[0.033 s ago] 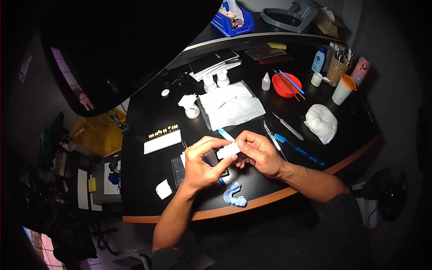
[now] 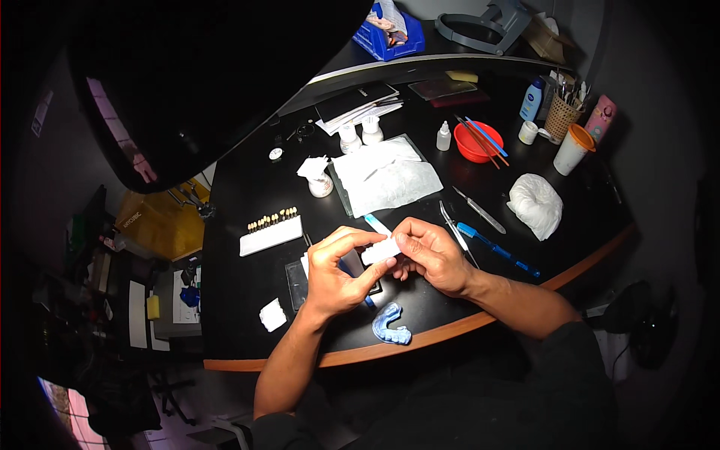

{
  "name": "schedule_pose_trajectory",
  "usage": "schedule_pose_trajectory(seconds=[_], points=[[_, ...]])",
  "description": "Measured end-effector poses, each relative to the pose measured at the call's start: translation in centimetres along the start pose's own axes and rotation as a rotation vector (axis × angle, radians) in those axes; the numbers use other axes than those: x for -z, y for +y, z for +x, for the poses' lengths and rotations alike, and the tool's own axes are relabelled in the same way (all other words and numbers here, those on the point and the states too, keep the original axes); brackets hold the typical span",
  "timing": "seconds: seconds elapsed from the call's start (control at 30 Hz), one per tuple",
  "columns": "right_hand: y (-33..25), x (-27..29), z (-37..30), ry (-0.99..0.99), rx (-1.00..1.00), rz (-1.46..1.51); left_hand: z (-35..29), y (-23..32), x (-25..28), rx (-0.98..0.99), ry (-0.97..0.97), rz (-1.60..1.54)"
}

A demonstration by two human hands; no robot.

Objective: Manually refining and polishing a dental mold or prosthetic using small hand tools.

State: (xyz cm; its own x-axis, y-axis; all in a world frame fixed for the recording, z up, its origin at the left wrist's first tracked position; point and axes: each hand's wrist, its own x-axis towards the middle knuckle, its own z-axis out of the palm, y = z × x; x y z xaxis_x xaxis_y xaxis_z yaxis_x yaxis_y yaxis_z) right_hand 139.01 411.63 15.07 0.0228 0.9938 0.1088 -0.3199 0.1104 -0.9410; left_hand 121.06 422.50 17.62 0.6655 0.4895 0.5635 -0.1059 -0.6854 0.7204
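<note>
No move to see since the earlier frame. Seems partway, with the small white block (image 2: 379, 252) held up at the middle of the frame; cannot tell how much done or left. Pinching it with left hand (image 2: 334, 268) and right hand (image 2: 439, 259) together. Looks bright and bumpy, partly covered up.

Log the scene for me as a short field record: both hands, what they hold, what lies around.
Left hand: thumb and fingers on a white piece
Right hand: gripping the same piece, at its right
Nearest the person: blue arch, on the black table
Left: tooth-coloured tabs in a white holder
Beyond hands: white paper
Right: tweezers, knife, blue brush
Far right: white bundle
</note>
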Motion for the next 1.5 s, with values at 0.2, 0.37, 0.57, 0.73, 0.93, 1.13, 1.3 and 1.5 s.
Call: schedule_pose_trajectory(seconds=[0.2, 0.37, 0.57, 0.73, 0.93, 1.13, 1.3, 1.5], points=[[-0.5, -0.5, -0.1, -0.008, 0.008, -0.044, -0.1, 0.2, 0.0, -0.057, 0.063, 0.009], [-0.2, -0.4, -0.2, -0.006, 0.025, -0.02, -0.3, 0.1, 0.1, -0.009, 0.015, -0.043], [-0.3, -0.6, -0.2, 0.115, 0.059, -0.084, -0.4, -0.6, 0.4, 0.143, -0.022, -0.302], [-0.5, -0.2, -0.2, 0.012, 0.027, -0.142, -0.4, -0.4, 0.6, 0.293, -0.008, -0.463], [-0.6, -0.5, -0.2, 0.034, 0.043, -0.14, -0.5, -0.3, 0.8, 0.297, -0.014, -0.436], [-0.5, -0.3, -0.3, 0.044, 0.028, -0.09, -0.5, -0.5, 0.8, 0.208, -0.07, -0.369], [-0.4, 0.0, -0.2, 0.04, 0.012, -0.058, -0.5, -0.7, 0.9, 0.172, -0.095, -0.375], [-0.6, -0.5, -0.3, 0.027, 0.035, -0.108, -0.5, -0.3, 0.7, 0.208, -0.064, -0.383]])
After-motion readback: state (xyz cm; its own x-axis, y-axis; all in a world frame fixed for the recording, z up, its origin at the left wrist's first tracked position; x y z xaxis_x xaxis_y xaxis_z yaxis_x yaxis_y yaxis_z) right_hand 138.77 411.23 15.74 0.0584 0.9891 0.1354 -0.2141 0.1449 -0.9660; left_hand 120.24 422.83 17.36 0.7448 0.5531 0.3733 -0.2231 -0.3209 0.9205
